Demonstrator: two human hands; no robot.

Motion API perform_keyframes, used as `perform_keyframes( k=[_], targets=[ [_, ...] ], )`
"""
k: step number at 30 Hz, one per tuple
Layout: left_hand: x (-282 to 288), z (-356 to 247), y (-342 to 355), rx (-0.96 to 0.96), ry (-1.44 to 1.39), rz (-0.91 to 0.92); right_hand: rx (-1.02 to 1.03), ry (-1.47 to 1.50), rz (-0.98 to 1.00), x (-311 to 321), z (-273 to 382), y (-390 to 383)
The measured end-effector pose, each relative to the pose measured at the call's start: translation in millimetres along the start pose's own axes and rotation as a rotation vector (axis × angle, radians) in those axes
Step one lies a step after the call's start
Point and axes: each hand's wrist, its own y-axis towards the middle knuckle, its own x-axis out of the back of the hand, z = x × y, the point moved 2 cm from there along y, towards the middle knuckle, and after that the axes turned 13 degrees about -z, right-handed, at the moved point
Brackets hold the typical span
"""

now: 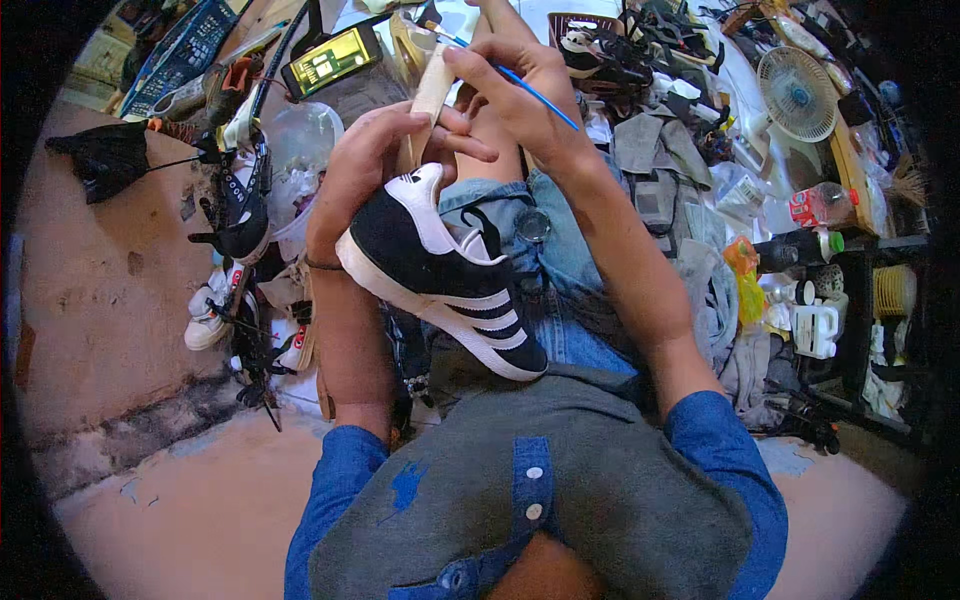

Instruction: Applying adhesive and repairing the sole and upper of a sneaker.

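A black sneaker with white stripes (440, 275) lies across the person's lap at centre. The left hand (365, 170) has its fingers curled around the heel at 11 o'clock, steadying a beige insole (430, 95). The right hand (515, 95) pinches a thin blue brush (535, 92) at 12 o'clock. A white fan (797, 95) stands at 2 o'clock.

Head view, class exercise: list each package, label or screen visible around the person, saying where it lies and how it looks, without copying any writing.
Screen device: top left, beyond the left hand; flat black rectangle, glowing yellow face.
Clear bottle: far right, lying sideways; red label.
Dark bottle: right, just below it; green cap.
Orange packet: right, beside the right forearm; crumpled plastic.
White jug: lower right; squarish, with handle.
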Motion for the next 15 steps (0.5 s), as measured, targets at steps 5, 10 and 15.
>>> perform_keyframes(
  k=[5, 10, 15],
  targets=[
    [-7, -9, -2, 0.124, 0.005, 0.137, -0.043, 0.013, -0.012, 8, 0, -8],
    [-28, -8, -7, -0.367, 0.13, -0.058, -0.029, 0.011, -0.01, 16, -3, -11],
    [-3, -12, -6, 0.11, 0.075, 0.104, 0.185, 0.065, 0.001, 43, -2, -14]
  ],
)
